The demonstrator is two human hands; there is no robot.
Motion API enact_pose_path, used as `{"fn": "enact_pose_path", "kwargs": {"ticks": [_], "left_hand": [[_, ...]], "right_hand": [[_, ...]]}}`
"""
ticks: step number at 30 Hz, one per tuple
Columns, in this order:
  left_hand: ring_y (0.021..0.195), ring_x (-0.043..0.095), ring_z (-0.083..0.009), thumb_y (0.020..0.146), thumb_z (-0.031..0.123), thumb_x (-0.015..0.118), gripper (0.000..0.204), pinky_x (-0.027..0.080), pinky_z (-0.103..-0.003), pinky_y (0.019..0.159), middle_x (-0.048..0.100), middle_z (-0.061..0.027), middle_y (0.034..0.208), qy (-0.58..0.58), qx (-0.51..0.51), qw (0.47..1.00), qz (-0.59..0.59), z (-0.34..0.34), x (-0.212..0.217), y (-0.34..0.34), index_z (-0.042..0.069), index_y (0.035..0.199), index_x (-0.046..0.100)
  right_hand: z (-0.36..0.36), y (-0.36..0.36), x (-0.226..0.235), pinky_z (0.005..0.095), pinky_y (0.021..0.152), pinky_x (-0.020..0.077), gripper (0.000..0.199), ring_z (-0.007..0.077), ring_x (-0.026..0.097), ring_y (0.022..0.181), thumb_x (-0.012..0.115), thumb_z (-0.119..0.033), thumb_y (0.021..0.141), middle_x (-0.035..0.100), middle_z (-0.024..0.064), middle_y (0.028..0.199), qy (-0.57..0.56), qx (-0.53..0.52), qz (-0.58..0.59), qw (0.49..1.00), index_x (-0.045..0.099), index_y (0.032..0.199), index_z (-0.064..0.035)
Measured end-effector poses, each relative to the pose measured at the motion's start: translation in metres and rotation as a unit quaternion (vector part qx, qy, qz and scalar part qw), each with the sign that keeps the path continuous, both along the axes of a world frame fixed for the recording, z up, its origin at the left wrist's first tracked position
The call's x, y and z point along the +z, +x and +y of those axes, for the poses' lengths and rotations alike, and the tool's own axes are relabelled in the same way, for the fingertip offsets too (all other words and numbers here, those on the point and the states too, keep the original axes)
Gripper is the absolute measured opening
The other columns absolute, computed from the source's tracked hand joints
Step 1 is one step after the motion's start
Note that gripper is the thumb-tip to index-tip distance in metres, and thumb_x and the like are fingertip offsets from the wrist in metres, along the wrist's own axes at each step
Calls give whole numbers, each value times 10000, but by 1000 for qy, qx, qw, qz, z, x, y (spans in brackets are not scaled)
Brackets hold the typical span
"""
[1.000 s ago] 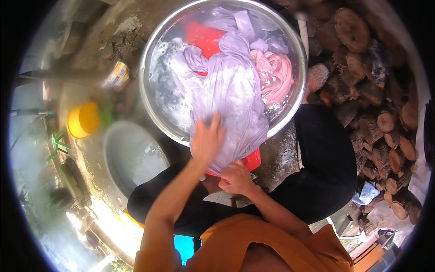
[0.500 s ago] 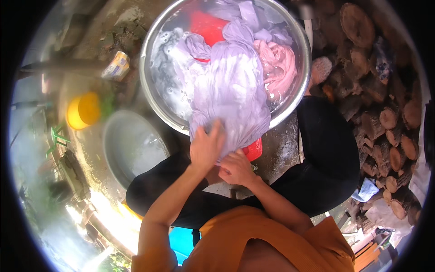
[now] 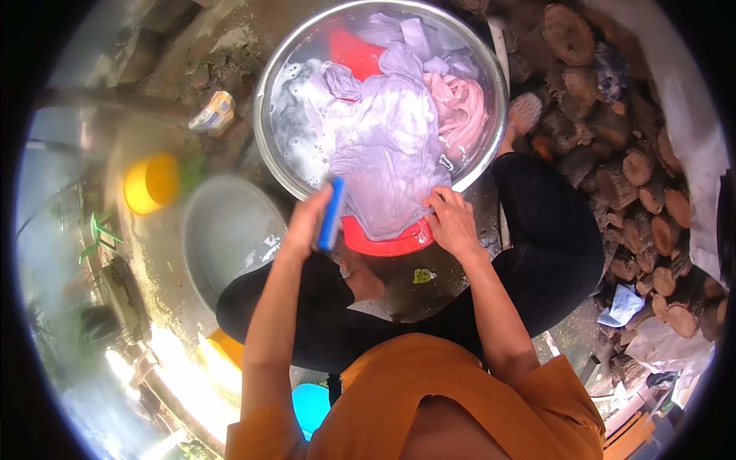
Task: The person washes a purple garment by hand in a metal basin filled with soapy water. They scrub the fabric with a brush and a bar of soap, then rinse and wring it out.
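A large metal basin (image 3: 270, 100) holds soapy water and wet laundry: a pale lilac cloth (image 3: 383, 146), a pink garment (image 3: 460, 107) and something red (image 3: 354, 52). The lilac cloth drapes over the basin's near rim onto a red board (image 3: 391, 244). My left hand (image 3: 307, 222) grips a blue scrub brush (image 3: 331, 213) at the cloth's left edge. My right hand (image 3: 452, 222) presses down on the cloth's right edge, holding it on the red board.
A smaller empty grey basin (image 3: 222, 230) sits to the left, a yellow cup (image 3: 149, 182) beyond it, and a soap packet (image 3: 213, 113) lies on the wet ground. Stacked firewood logs (image 3: 636, 169) fill the right side. My bare foot (image 3: 523, 115) rests by the basin.
My left hand has lifted off the cloth and now holds a blue brush at its left edge. My right hand has shifted right onto the cloth's edge.
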State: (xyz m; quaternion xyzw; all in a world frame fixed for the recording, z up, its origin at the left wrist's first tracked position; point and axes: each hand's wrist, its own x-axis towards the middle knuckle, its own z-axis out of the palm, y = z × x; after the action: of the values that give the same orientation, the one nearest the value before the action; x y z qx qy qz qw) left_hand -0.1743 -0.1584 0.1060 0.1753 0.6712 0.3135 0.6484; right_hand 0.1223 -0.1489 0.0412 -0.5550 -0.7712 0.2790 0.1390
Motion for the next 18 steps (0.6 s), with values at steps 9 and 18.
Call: {"fn": "enact_pose_path", "kwargs": {"ticks": [9,18], "left_hand": [[1336,440,-408,835,449,707,622,385,-409,1087,369,-318,1460,235,-274,883,301,-28,-39,50,8,1264,619],[1164,590,-315,829,430,701,597,447,-368,1017,628,-213,1234,237,-335,806,426,64,126,-60,-15,1224,648]], "right_hand": [[82,-22,94,394,740,477,220,284,647,857,554,-245,987,661,151,881,-86,-3,308,948,595,1013,-30],[152,-4,166,456,899,512,265,370,635,948,601,92,723,604,174,1012,167,70,-47,982,617,955,-35]]}}
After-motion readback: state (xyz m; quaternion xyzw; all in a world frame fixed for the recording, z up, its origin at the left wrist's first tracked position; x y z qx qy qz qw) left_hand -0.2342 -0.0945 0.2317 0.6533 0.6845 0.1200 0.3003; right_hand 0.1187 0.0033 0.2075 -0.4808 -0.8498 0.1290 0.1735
